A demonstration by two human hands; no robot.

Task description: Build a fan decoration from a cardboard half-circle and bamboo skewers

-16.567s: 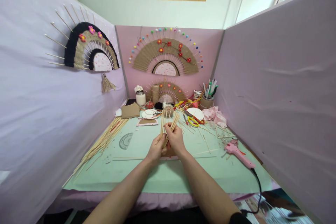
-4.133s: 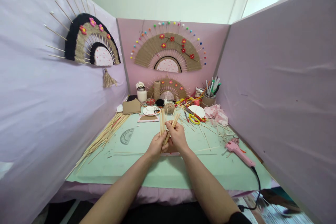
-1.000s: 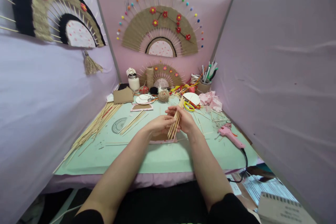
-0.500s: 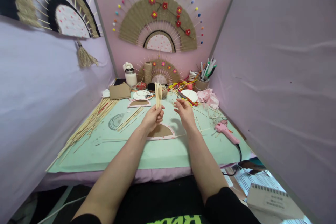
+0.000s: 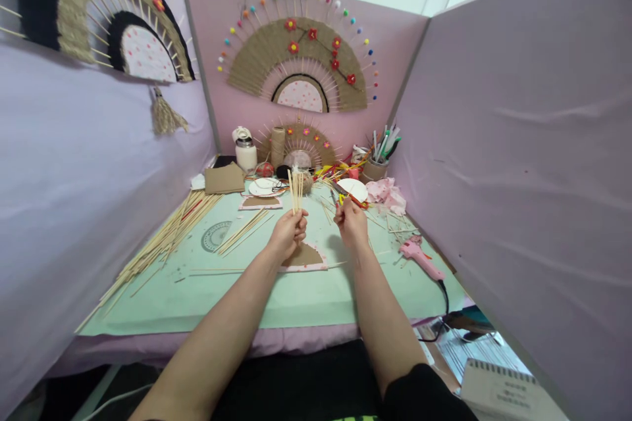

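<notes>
My left hand is closed around the lower part of a bundle of thin bamboo sticks, which stands upright with its tops fanned slightly. Below that hand, a half-round cardboard piece edged with pink-and-white cloth lies on the table, partly covered by my wrist. My right hand hovers to the right with its fingers drawn together; whatever they pinch, if anything, is too small to make out. Just behind it are red and yellow tool handles.
Long bamboo sticks lie at the left, near a protractor and shorter sticks. A pink glue gun rests at the right. A white bottle and a pot of tools stand behind. Partitions enclose three sides.
My right hand's fingers have gone from loosely spread to drawn together. My left hand keeps hold of the sticks, whose tops look a little more fanned. The camera has tilted up slightly.
</notes>
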